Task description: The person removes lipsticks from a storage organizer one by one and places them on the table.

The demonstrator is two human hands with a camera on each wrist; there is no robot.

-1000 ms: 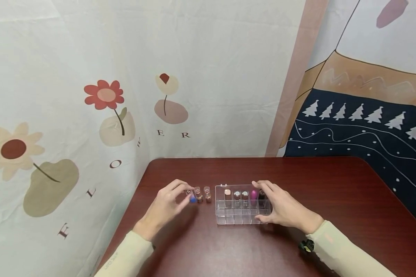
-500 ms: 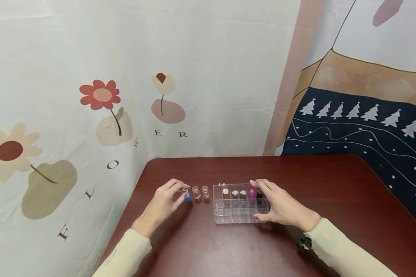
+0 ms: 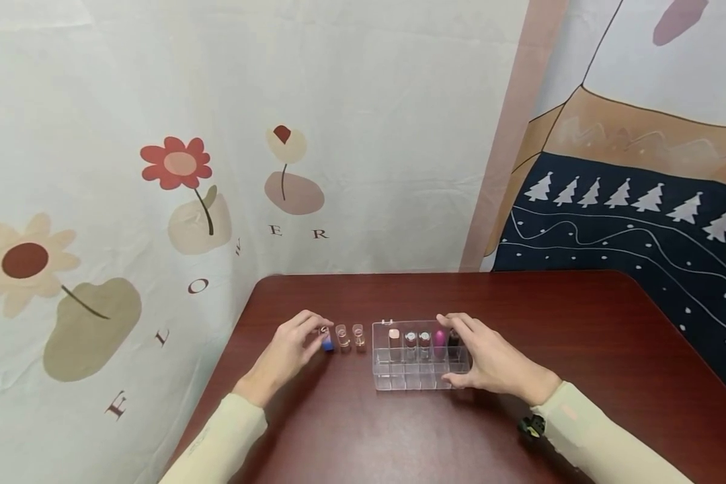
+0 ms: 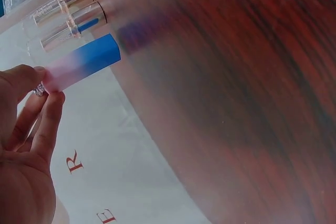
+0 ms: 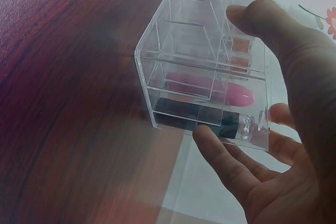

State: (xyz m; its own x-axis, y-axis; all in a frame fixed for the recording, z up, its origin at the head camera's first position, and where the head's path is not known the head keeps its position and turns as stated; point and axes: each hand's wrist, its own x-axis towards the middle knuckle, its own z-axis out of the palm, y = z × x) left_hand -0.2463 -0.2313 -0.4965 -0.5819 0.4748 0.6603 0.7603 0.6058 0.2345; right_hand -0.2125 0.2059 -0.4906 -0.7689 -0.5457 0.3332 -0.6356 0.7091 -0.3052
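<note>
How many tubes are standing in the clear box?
5, all in the back row of the clear box: from left to right, one peach-topped tube, two silver-topped tubes, a magenta tube and a dark tube. The right hand covers part, so another might be hidden.

- dk red-brn table (image 3: 581,323), rounded far corners, glossy patch near
- wht cloth (image 3: 393,101), far & left, a bit creased
- lg cream flower (image 3: 25,261), brn ctr, left; olive blob (image 3: 78,349) by its stem
- red flower (image 3: 179,163), pink ctr, to its right
- sm cream bloom (image 3: 294,146) w/ red diamond, mauve blob (image 3: 299,195) below
- letters F-L-O-W-E-R (image 3: 275,230), below flowers
- pink strip (image 3: 508,134), far right
- navy panel (image 3: 605,232) w/ wht trees (image 3: 649,198), far right, tan band (image 3: 671,138) above
</note>
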